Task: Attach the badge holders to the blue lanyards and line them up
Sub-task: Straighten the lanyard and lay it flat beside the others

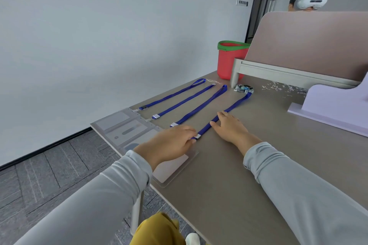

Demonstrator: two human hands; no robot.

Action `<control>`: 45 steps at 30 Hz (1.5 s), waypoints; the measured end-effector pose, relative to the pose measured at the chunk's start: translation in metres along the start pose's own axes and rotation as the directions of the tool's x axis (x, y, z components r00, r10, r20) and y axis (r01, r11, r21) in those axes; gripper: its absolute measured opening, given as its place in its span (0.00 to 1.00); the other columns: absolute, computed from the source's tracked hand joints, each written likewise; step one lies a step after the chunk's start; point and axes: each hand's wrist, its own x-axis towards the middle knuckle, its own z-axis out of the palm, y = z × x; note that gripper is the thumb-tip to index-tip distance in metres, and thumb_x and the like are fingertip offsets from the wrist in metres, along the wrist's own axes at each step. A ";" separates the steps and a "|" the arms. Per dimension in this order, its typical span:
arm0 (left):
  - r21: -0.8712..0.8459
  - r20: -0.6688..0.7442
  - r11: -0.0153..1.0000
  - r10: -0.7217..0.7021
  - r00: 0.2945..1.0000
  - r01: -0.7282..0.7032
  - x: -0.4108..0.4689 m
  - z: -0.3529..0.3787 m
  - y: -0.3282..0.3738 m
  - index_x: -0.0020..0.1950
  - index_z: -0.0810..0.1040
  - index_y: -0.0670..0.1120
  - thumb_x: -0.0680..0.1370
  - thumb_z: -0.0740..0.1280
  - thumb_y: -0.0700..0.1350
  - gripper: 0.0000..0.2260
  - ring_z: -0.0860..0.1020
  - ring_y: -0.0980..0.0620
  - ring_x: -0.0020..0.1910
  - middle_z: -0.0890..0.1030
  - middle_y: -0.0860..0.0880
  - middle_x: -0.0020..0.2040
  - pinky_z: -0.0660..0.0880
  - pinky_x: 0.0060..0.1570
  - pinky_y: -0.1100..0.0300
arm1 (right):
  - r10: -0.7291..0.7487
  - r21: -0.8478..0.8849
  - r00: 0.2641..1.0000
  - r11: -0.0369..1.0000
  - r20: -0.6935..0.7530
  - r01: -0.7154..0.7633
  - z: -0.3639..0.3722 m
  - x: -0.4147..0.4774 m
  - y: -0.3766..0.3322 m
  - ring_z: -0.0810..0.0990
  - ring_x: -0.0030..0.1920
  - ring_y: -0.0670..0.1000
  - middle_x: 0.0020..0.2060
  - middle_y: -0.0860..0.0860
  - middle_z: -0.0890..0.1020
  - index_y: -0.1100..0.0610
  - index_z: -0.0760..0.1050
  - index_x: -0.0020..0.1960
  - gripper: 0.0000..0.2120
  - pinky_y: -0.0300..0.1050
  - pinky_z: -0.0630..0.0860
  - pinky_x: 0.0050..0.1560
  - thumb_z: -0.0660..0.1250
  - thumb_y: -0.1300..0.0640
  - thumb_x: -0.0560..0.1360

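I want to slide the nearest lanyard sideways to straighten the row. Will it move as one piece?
Probably not. The nearest lanyard is thin flat ribbon, so likely floppy and would bend where pushed. Its badge holder looks stiffer; dragging by that may work better.

Lanyards: four blue lanyards side by side on the table
Left hand: at nearest lanyard's clip, near the left edge
Right hand: flat beside that strap

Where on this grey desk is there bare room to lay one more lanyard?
Free: the grey desk right of the nearest blue lanyard, between the right hand and the lilac stand. Crowded: the left edge, where clear badge holders lie side by side; paper scraps litter the far side.
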 end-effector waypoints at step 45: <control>0.104 0.160 0.970 0.201 0.966 -0.219 0.201 0.004 -0.011 0.60 0.78 0.47 0.78 0.62 0.45 0.12 0.77 0.52 0.51 0.77 0.49 0.55 0.72 0.50 0.62 | 0.148 0.184 0.981 0.975 -0.124 -0.124 -0.013 0.140 0.090 0.60 0.72 0.58 0.74 0.56 0.59 0.60 0.61 0.72 0.22 0.50 0.61 0.69 0.56 0.55 0.79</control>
